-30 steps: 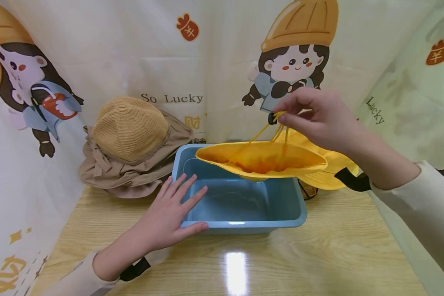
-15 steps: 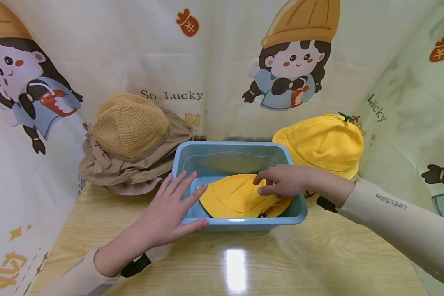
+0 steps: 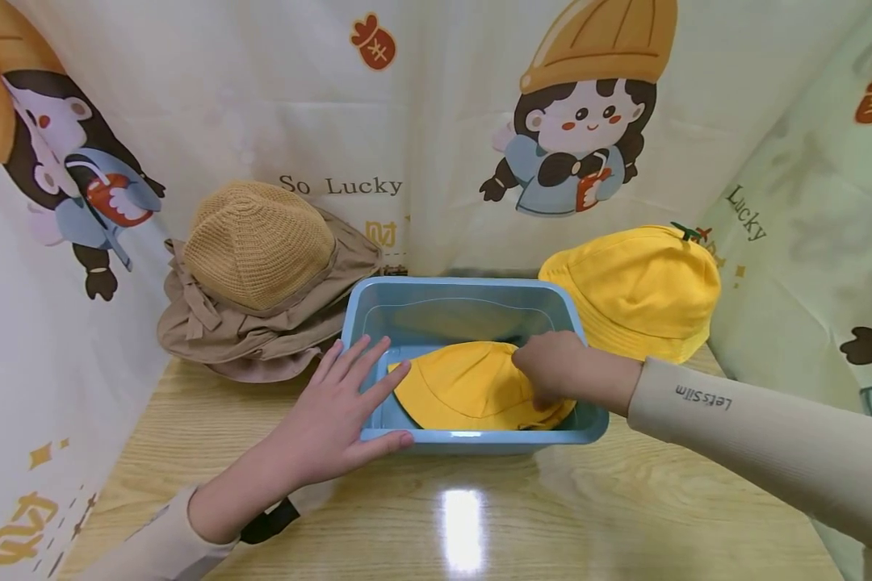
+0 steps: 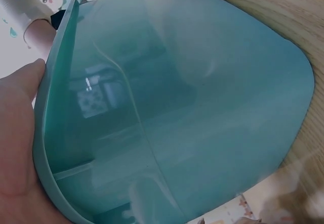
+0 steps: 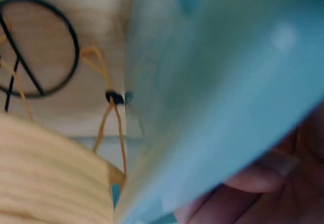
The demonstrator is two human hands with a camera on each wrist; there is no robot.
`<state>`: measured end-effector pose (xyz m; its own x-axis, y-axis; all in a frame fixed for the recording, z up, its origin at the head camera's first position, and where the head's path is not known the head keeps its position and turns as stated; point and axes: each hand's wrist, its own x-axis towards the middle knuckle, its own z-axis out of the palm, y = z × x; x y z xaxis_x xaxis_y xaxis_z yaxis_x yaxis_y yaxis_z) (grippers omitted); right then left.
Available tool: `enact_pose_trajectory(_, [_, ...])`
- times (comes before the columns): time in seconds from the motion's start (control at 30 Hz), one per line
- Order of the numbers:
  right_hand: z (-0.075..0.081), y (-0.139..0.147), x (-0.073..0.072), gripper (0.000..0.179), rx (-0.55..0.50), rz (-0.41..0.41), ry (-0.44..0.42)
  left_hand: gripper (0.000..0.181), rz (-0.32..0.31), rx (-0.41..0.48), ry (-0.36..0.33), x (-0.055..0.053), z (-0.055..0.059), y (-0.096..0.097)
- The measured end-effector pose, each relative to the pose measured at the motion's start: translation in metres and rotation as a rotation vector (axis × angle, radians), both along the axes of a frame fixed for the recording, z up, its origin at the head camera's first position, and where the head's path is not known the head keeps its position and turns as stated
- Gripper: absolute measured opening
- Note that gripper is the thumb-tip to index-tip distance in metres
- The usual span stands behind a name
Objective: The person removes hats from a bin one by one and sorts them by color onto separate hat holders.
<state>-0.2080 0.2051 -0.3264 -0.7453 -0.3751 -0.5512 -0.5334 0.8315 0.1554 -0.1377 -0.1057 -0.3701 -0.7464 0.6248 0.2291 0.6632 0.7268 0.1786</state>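
A yellow bucket hat (image 3: 465, 386) lies inside a blue plastic basin (image 3: 450, 438), crown side up. My right hand (image 3: 552, 367) reaches down into the basin at the hat's right end. Its fingers look bent, but the tips are hidden in the head view. The right wrist view shows some fingers (image 5: 258, 183) behind the basin wall, and whether they hold any of the hat is not visible. Spread fingers of my left hand (image 3: 334, 424) rest over the basin's left rim, the thumb along the front corner. The left wrist view shows that hand (image 4: 17, 148) against the rim.
Another yellow hat (image 3: 639, 286) stands behind the basin's right side. Its cord with a black stopper (image 5: 114, 97) hangs near a black wire ring (image 5: 76, 42). Stacked brown hats (image 3: 262, 339), topped by a tan knitted hat (image 3: 257, 246), stand left on the wooden table (image 3: 589, 508).
The yellow hat, earlier held up by its cords over the basin, now lies inside it. My right hand came down and shifted slightly right along the hat. My left hand stayed put.
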Motion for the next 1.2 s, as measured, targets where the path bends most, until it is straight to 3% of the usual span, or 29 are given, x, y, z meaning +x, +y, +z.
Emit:
enact_pose_trajectory(0.17, [0.003,0.003,0.003,0.056,0.023,0.02,-0.158,0.084,-0.005,0.009,0.006,0.0,-0.001,0.0])
enact_pose_trajectory(0.27, [0.005,0.005,0.005,0.056,0.035,0.065,-0.203,0.084,-0.007,0.014,0.009,0.0,0.0,0.0])
enact_pose_trajectory(0.37, [0.005,0.007,0.007,0.029,0.032,0.116,-0.144,0.083,-0.009,0.018,0.013,0.0,0.0,0.0])
enact_pose_trajectory(0.43, [0.004,0.01,0.007,0.011,0.004,0.138,-0.056,0.083,-0.01,0.018,0.018,0.0,0.0,0.001])
enact_pose_trajectory(0.53, [0.003,0.012,0.008,0.021,-0.074,0.151,0.106,0.082,-0.009,0.018,0.022,0.0,0.0,0.001])
enact_pose_trajectory(0.67, [0.005,0.014,0.004,0.017,-0.24,0.104,0.284,0.081,-0.008,0.016,0.022,0.0,0.0,0.001])
enact_pose_trajectory(0.73, [0.009,0.015,0.0,0.014,-0.357,0.047,0.295,0.081,-0.007,0.013,0.021,-0.001,0.0,0.001])
enact_pose_trajectory(0.87, [0.019,0.02,-0.006,0.015,-0.535,-0.049,0.238,0.081,-0.006,0.013,0.022,-0.001,-0.001,0.001])
enact_pose_trajectory(1.13, [0.034,0.029,-0.01,0.012,-0.593,-0.104,0.317,0.08,-0.003,0.021,0.024,-0.002,-0.002,0.0])
enact_pose_trajectory(1.2, [0.037,0.033,-0.011,0.013,-0.622,-0.154,0.287,0.08,-0.004,0.015,0.021,-0.003,-0.003,0.0])
